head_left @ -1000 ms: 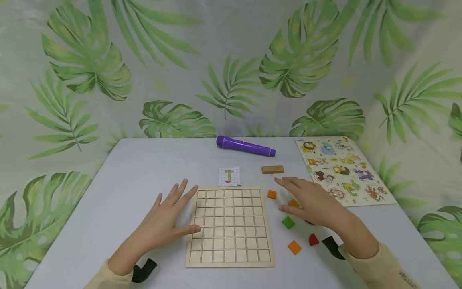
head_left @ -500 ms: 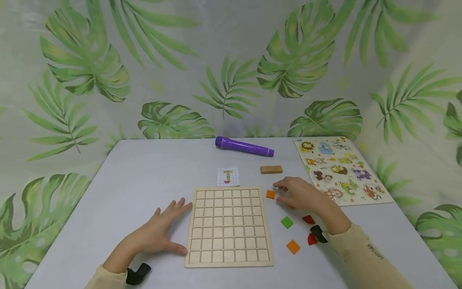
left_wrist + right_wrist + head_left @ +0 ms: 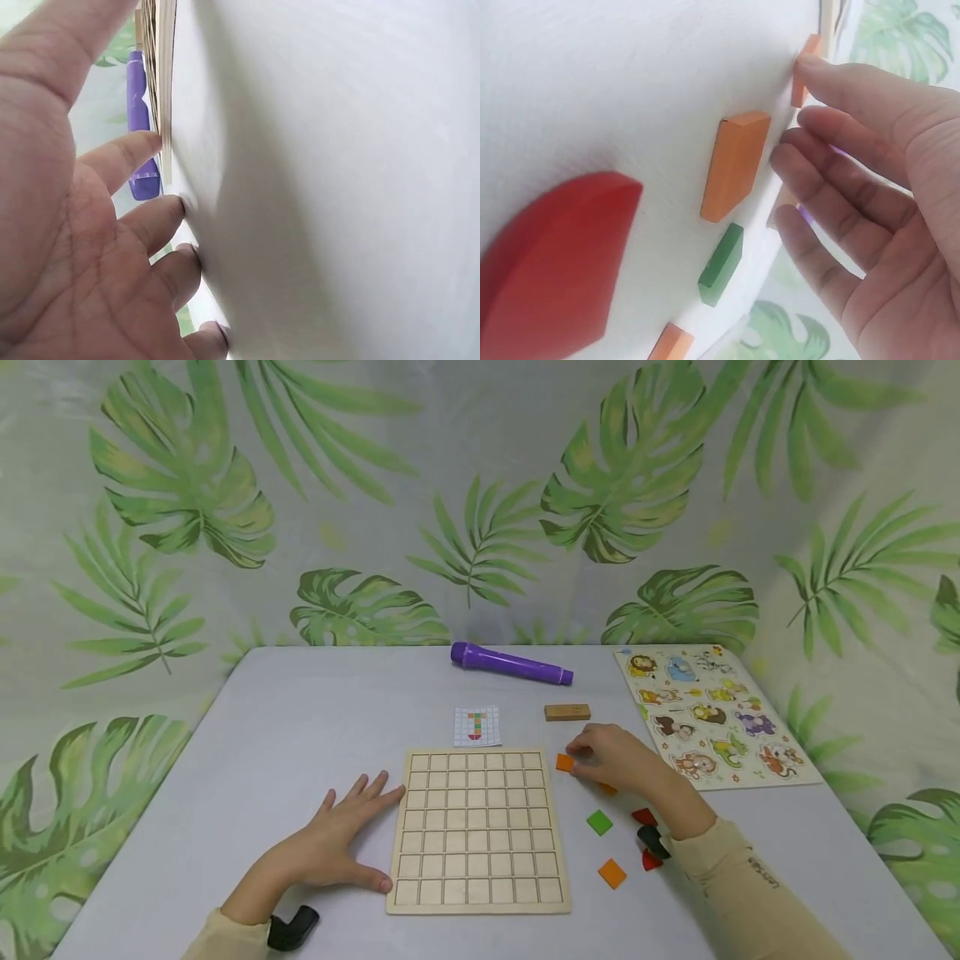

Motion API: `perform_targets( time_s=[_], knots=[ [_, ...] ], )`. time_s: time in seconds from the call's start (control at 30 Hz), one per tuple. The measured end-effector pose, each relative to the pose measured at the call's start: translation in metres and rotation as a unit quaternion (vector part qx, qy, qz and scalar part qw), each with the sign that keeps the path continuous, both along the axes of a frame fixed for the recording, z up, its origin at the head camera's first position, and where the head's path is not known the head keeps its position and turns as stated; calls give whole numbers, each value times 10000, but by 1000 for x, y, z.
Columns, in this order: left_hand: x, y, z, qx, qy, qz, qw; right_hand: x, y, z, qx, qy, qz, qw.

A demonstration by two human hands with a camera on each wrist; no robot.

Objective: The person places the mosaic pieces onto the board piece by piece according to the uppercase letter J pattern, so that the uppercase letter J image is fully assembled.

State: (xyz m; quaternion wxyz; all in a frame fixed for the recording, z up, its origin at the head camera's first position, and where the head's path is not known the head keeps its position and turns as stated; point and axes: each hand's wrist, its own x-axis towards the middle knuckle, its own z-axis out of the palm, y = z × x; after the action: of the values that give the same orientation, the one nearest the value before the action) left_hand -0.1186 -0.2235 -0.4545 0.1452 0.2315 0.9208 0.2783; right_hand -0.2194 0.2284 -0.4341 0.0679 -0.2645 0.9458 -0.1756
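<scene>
A pale wooden grid board (image 3: 480,827) lies flat on the table, its squares bare. My left hand (image 3: 330,843) rests at the board's left side, fingers spread. Its thumb and index fingertip touch or nearly touch the edge. At the right of the board is an orange square tile (image 3: 564,762); my right hand (image 3: 615,760) is beside it, fingers loosely bent. In the right wrist view the thumb tip overlaps that orange tile (image 3: 805,82); I cannot tell whether it grips it. Another orange tile (image 3: 735,166) lies partly under this hand in the head view.
Near the right forearm lie a green tile (image 3: 599,822), an orange tile (image 3: 612,873) and two red quarter-round pieces (image 3: 643,817). Behind the board are a pattern card (image 3: 477,727), a wooden block (image 3: 567,712) and a purple microphone (image 3: 512,663). An animal puzzle board (image 3: 716,718) lies right.
My left hand has drawn back from over the board to its left edge. My right hand has lowered beside the orange tile, its fingers coming closer together.
</scene>
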Motion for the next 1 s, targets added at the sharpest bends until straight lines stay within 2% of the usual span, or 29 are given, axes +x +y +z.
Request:
perform_targets(
  time_s=[0.17,0.67,1.0],
  knots=[
    [2,3,2,-52,-22,13,10000,0,0,-4,-6,130,22,9999],
    [4,6,3,-292,27,114,9995,2,-4,-5,96,114,-152,9998],
    [1,7,6,-347,22,81,9994,-3,-3,6,10,-42,-171,9998]
  ],
)
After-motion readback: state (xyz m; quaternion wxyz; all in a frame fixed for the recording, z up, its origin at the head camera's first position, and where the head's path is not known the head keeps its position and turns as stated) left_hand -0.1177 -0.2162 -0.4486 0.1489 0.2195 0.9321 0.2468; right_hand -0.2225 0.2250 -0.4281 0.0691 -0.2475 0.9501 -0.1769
